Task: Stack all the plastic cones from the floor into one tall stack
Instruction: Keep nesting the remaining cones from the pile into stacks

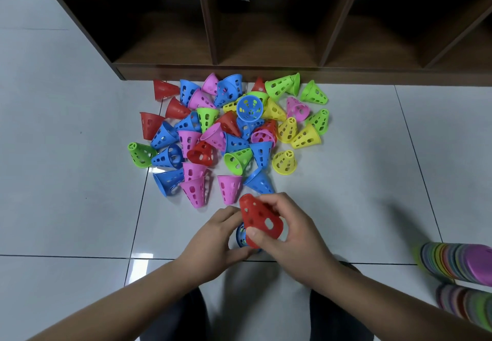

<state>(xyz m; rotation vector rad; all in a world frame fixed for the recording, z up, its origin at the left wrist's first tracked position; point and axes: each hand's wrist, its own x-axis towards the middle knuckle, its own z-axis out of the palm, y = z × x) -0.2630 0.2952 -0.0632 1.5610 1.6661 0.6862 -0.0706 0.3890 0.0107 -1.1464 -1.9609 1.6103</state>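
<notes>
Cones (229, 133) heaped loose on tiled floor (66, 180) against wooden shelf unit (266, 71) | right hand (290, 231) gripping red cone (259, 220), thumb at rim, fingers curled over side | left hand (213, 242) curled round blue cone (241, 235), mostly hidden under red one | both held near pile's front edge | stacked coloured discs (458, 263) far right

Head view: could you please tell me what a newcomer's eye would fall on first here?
The bright heap of perforated plastic cones, red, blue, pink, green and yellow, lies tumbled on the white tiled floor before a dark wooden shelf. Nearer, the right hand grips a red cone over a blue cone that the left hand holds. Blurred multicoloured stacks lie at the right edge.
</notes>
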